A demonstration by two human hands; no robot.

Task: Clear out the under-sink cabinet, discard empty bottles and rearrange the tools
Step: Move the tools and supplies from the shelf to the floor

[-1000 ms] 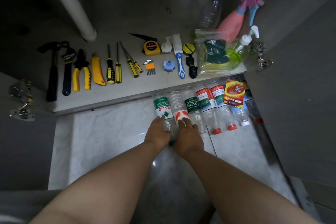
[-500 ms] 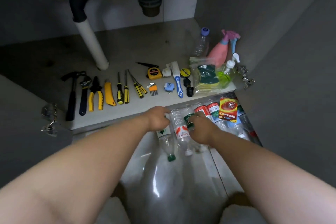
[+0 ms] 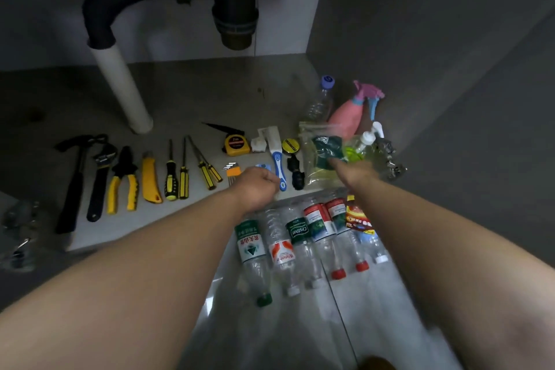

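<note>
Head view: left hand [image 3: 259, 188] curled closed, empty; right hand [image 3: 353, 173] on plastic bag [image 3: 315, 156], grip unclear.

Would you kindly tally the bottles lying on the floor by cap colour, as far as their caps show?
Green cap: 1
White caps: 3
Red caps: 2
Total: 6 bottles with a cap in view; the right arm may hide more.

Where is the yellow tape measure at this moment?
In the head view, the yellow tape measure lies on the cabinet floor, right of the screwdrivers and left of the white-and-blue brush.
</note>
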